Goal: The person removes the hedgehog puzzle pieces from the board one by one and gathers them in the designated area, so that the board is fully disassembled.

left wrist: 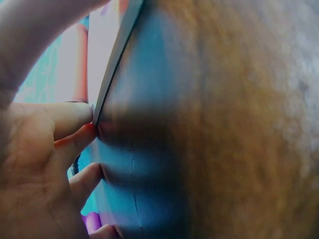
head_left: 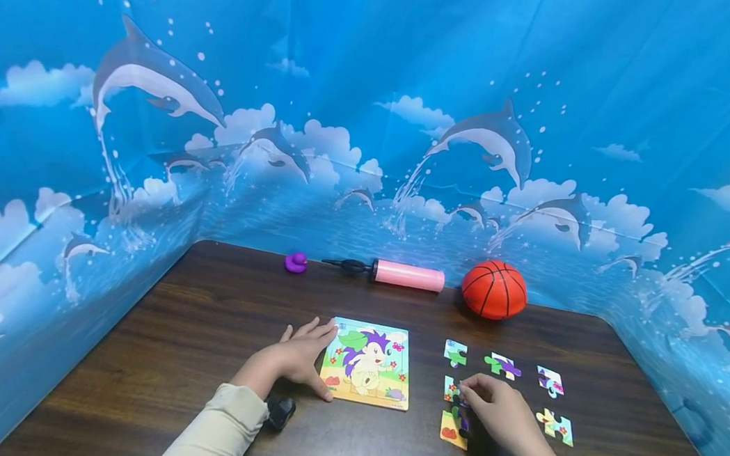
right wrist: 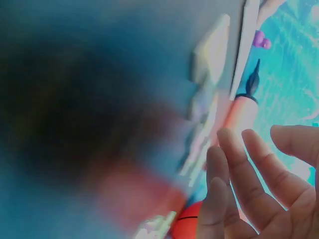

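Observation:
A square hedgehog puzzle board (head_left: 370,364) lies flat in the middle of the table. My left hand (head_left: 302,361) touches its left edge, thumb near the lower corner and fingers near the upper one. The left wrist view shows fingertips (left wrist: 82,117) against the board's thin edge. My right hand (head_left: 502,411) is over loose jigsaw pieces to the right, its fingertips beside a flowered piece (head_left: 449,387). A yellow piece (head_left: 450,429) lies just below. In the right wrist view the fingers (right wrist: 249,184) are relaxed and apart, with nothing seen between them.
Other jigsaw pieces lie around the right hand: a green-leaf piece (head_left: 455,351), a purple one (head_left: 503,366), and two farther right (head_left: 551,381). Along the back stand a purple duck (head_left: 295,262), a pink hand pump (head_left: 408,275) and a small basketball (head_left: 494,290). A dolphin-print curtain (head_left: 339,209) borders the table.

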Demonstrator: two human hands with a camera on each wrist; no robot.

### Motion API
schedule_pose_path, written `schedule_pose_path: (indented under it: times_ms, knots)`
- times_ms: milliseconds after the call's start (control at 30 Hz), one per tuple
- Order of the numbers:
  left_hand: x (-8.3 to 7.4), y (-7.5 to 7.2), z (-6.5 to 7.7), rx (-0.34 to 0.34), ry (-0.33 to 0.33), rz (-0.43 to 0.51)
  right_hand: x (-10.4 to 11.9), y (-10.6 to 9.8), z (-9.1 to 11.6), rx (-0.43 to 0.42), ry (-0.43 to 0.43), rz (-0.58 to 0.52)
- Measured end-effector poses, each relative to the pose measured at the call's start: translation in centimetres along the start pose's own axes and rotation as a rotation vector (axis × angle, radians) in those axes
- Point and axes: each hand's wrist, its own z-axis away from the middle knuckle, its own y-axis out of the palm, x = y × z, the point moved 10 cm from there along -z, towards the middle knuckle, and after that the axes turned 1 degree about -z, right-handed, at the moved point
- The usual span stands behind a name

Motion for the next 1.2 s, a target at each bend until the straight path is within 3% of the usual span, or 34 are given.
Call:
schedule_pose_path:
  times_ms: [200, 367, 467, 600, 767, 1200]
  knots:
    - [-0.1, 0.0, -0.1, -0.002, 0.01, -0.008, 3.9, 0.2, -1.0, 0.001, -0.134, -0.014]
    - [-0.1, 0.0, -0.1, 0.0, 0.01, -0.011, 8.8, 3.1, -1.7, 0.093, -0.342, 0.031]
    - [-0.1, 0.1, -0.1, 0.001, 0.013, -0.007, 11.3, 5.0, -1.9, 0.15, -0.42, 0.058]
    - [-0.2, 0.1, 0.0, 0.0, 0.021, 0.007, 13.6, 7.4, -2.2, 0.239, -0.437, 0.097]
    - [-0.4, 0.0, 0.2, 0.006, 0.033, 0.017, 14.5, 9.5, -2.5, 0.312, -0.422, 0.168]
    - [-0.3, -0.2, 0.5, 0.003, 0.027, 0.036, 14.9, 10.4, -3.0, 0.318, -0.416, 0.117]
